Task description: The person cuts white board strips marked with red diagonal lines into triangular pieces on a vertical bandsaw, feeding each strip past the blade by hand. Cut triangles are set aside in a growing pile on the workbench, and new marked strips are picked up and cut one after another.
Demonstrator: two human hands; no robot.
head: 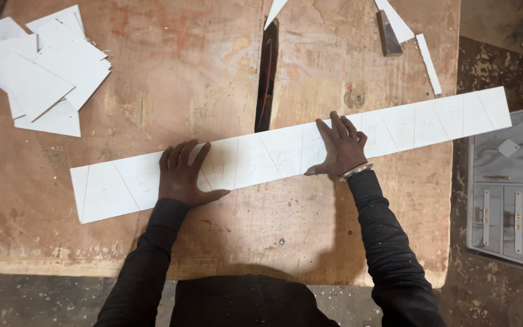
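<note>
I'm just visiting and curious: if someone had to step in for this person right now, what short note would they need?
Left hand: flat, palm down on the long white strip of board marked with red pencil lines.
Right hand: also pressed flat on the strip, further along it.
The strip lies slanted across the worn wooden table, crossing the dark saw slot.
Done: the strip is marked into sections; a pile of cut white pieces sits at the table's far left.
Left: the strip is uncut, in one piece.
</note>
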